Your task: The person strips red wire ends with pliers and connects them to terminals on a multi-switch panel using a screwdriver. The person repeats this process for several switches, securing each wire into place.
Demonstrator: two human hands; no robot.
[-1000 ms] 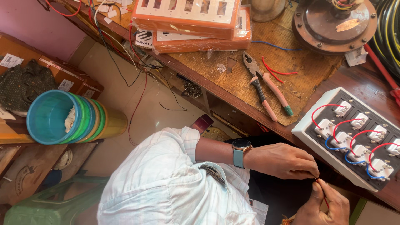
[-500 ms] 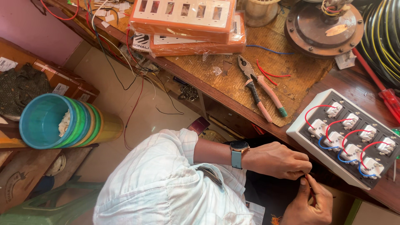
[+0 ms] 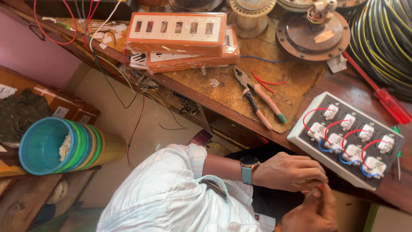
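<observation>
My left hand (image 3: 292,172), with a blue-strapped watch (image 3: 249,168) on the wrist, reaches in from the white sleeve. Its fingertips meet those of my right hand (image 3: 311,215) just below the bench edge. Together they pinch a short piece of thin red wire (image 3: 319,187), most of it hidden by the fingers. Right above the hands lies a white switch board (image 3: 300,138), back side up, with several switches linked by red and blue wire loops. Neither hand touches the board.
Pink-handled pliers (image 3: 257,99) and red wire offcuts (image 3: 268,81) lie on the wooden bench. Orange switch plates (image 3: 178,30) are stacked behind them. A red screwdriver (image 3: 388,101), a black-and-yellow cable coil (image 3: 382,38) and a rusty motor housing (image 3: 313,30) sit at right. Stacked coloured tubs (image 3: 60,146) lie at left.
The view has shifted a little along the bench. Both hands stay together under the board's near edge, the right hand slightly lower, still working the thin wire.
</observation>
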